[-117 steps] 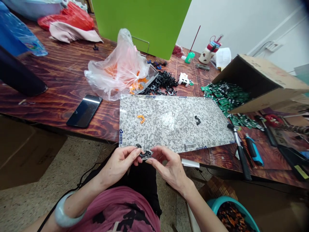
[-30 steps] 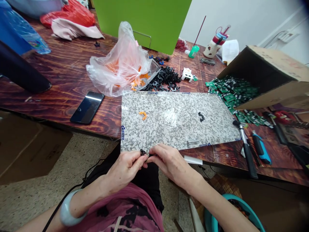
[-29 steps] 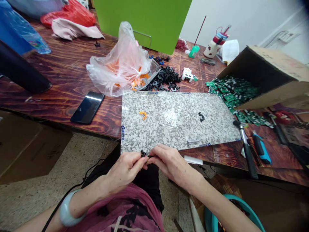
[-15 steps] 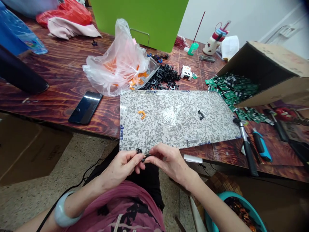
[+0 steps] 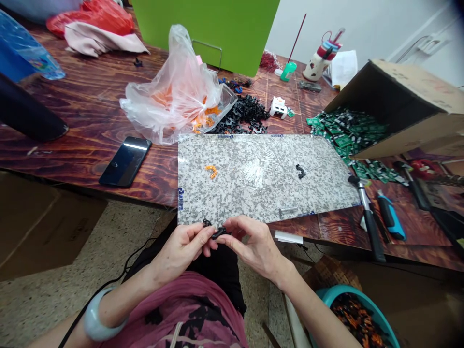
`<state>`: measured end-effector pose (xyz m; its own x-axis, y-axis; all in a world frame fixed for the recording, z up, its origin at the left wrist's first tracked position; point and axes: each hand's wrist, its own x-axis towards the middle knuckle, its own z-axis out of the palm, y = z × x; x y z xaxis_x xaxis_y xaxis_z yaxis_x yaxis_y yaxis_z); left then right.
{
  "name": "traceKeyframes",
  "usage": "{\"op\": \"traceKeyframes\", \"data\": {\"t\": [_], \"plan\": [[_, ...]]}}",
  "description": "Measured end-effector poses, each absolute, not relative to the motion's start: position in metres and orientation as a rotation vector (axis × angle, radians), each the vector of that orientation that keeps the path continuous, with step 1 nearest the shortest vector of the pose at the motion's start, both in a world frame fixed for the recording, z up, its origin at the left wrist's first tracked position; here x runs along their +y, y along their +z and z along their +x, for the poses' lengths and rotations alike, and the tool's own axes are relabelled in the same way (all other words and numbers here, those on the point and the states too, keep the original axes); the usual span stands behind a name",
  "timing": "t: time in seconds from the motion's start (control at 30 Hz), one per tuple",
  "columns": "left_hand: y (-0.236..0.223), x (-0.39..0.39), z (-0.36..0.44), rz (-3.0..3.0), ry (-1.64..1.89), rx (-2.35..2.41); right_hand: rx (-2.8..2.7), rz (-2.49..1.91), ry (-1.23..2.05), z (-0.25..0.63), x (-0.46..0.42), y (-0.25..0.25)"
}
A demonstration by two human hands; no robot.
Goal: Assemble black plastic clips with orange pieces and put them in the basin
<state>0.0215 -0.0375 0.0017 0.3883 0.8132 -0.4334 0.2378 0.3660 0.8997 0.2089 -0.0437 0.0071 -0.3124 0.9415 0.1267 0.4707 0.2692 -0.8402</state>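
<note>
My left hand [image 5: 180, 250] and my right hand [image 5: 253, 246] meet just below the near edge of a granite-patterned board [image 5: 268, 200]. Pinched between their fingertips is a small black plastic clip [image 5: 219, 233], with a second black bit [image 5: 207, 223] showing above my left fingers. I cannot tell whether the two bits are joined. On the board lie an orange plastic clip [image 5: 211, 171] and a black clip [image 5: 300, 171], both out of reach of my fingers.
Beyond the board are a heap of black plastic parts [image 5: 242, 113], a plastic bag of orange parts [image 5: 174, 92] and a phone [image 5: 125, 162]. Green circuit boards [image 5: 344, 137] spill from a cardboard box [image 5: 395, 96]. A hammer [image 5: 368, 222] lies right; a teal basin [image 5: 357, 314] sits low right.
My hands have parted slightly, and the black clip now shows between my fingertips. The whole view has shifted slightly as my head moved.
</note>
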Motion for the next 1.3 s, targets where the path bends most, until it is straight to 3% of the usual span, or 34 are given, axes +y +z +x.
{"op": "traceKeyframes", "data": {"t": [0.47, 0.73, 0.87, 1.03, 1.3], "plan": [[0.006, -0.034, 0.02, 1.249, 0.664, 1.104, -1.546, -1.311, 1.407, 0.206, -0.041, 0.006], [0.015, -0.027, 0.014, 1.653, 0.433, 1.094, -1.535, -1.234, 1.549, 0.203, -0.027, 0.015], [0.015, -0.027, 0.013, 1.701, 0.512, 1.104, -1.284, -1.167, 1.723, 0.198, -0.024, 0.013], [0.012, -0.034, 0.016, 1.563, 0.663, 1.094, -1.065, -1.169, 1.705, 0.195, -0.027, 0.01], [0.012, -0.036, 0.021, 1.437, 0.659, 1.034, -1.367, -1.219, 1.558, 0.197, -0.036, 0.017]]}}
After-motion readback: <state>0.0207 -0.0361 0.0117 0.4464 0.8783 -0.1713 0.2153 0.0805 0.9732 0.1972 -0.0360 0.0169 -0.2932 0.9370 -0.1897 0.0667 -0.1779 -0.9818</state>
